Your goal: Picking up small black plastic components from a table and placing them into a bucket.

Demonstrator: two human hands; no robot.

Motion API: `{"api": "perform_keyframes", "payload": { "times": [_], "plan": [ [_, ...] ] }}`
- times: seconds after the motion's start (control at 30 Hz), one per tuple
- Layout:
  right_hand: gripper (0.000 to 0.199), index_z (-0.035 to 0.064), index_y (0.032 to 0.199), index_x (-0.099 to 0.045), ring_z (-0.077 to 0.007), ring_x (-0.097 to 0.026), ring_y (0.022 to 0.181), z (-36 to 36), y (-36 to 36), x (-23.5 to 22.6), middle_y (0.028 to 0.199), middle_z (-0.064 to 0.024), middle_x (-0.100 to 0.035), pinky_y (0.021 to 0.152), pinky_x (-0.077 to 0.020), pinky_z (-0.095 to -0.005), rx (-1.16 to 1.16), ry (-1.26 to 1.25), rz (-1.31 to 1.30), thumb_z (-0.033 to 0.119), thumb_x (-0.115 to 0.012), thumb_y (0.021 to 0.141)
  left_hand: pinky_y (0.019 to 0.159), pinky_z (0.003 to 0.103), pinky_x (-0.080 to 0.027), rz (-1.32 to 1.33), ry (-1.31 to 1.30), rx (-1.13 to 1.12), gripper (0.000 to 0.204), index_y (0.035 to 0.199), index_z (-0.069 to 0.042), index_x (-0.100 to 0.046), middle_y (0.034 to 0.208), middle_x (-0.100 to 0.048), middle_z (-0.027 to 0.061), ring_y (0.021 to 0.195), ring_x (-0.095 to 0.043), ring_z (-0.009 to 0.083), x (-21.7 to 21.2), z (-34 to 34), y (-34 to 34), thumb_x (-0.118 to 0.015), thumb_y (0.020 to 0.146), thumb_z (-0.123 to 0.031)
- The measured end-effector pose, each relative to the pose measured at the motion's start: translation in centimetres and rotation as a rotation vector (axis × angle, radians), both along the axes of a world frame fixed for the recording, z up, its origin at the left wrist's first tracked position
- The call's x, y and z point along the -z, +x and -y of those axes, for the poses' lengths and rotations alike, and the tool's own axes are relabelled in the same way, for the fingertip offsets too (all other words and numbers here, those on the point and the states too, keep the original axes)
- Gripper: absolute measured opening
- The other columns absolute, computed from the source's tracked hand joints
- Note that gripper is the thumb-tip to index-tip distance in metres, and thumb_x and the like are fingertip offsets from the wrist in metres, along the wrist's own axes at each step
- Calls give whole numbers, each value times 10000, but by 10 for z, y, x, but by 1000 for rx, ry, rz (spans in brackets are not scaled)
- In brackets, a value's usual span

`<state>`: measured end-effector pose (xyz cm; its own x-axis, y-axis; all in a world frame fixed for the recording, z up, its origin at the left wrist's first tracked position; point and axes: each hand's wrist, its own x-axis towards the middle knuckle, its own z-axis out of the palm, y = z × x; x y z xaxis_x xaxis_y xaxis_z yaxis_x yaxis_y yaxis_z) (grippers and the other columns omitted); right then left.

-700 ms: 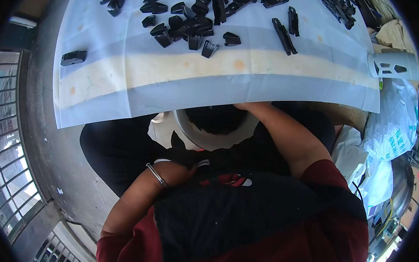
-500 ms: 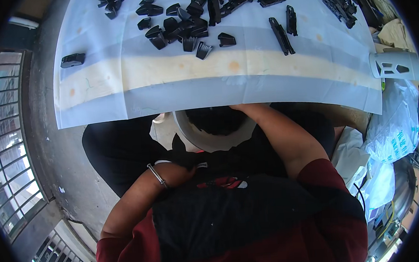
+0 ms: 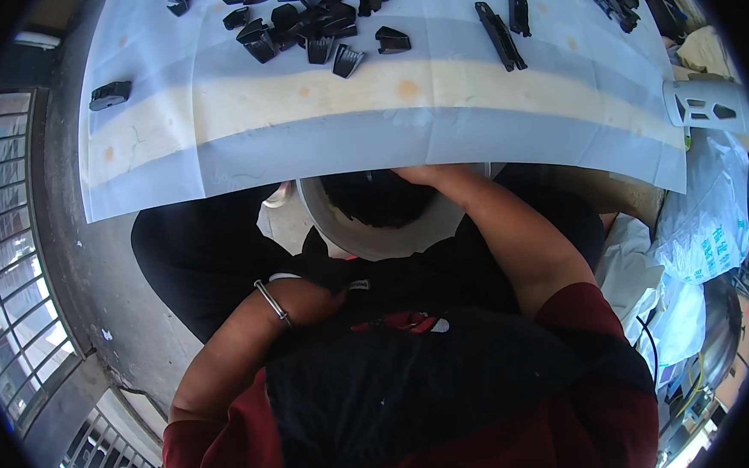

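Note:
A pale round bucket [image 3: 327, 228] stands between my knees, partly under the table's near edge. Dark contents [image 3: 379, 201] fill its visible inside; I cannot make out single pieces. My right hand [image 3: 425, 174] reaches over the bucket. The white table cover hides its fingers, so any grip is out of sight. Against my lap rests my left hand [image 3: 317, 301], a metal bangle on its wrist. Black cloth covers those fingers. Beyond the table's front edge, a pile of black plastic pieces [image 3: 319, 23] lies on the cover, some with ribbed faces.
The white cover [image 3: 242, 169] spreads across the table. One black piece [image 3: 110, 96] sits apart at left; two long black strips [image 3: 500, 36] [image 3: 518, 9] lie to the right. A pale perforated plastic part [image 3: 706, 109] juts from the right edge, above plastic bags [image 3: 703, 205].
The table and its pieces sit higher and slightly farther left in the picture. More of the bucket shows below the table edge. My left hand stays at my lap, my right at the bucket.

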<state>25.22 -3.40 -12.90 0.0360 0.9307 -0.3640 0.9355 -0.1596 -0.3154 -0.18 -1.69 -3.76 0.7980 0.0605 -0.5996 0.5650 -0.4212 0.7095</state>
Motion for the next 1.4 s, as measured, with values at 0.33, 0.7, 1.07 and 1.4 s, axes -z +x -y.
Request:
{"api": "perform_keyframes", "payload": {
  "times": [0.33, 0.7, 1.07, 1.4],
  "plan": [
    [355, 98, 1078, -559, -289, -512, 1043, 33, -11, 13, 1091, -137, -558, 885, -412, -362, -38, -125, -156, 212, -597, 744, 718, 368, -473, -14, 58, 76, 335, 1005, -21, -576, 893, -607, 200, 815, -585, 345, -16, -5, 6, -428, 848, -277],
    [336, 95, 1023, -599, -276, -550, 992, 31, -66, 89, 1065, -115, -583, 850, -419, -362, 42, 125, -288, 318, -442, 826, 715, 373, -463, 85, 73, 26, 310, 1063, -46, -547, 901, -598, 195, 817, -574, 358, 4, -4, -4, -445, 822, -212],
    [235, 86, 906, -580, -266, -570, 808, 28, -39, -91, 887, -112, -588, 717, -438, -372, -334, 340, -400, 232, -587, 722, 678, 355, -479, 404, 94, -690, 371, 1127, -5, -486, 872, -598, 191, 754, -599, 323, -26, -1, 9, -499, 869, -271],
    [292, 65, 916, -576, -253, -547, 740, 74, -57, -189, 841, -70, -586, 638, -400, -373, -265, 854, -119, 252, -616, 695, 787, 271, -442, 799, -73, -828, 267, 1091, -8, -554, 979, -617, 94, 883, -556, 132, -93, 23, 37, -474, 895, -171]
  ]
}}
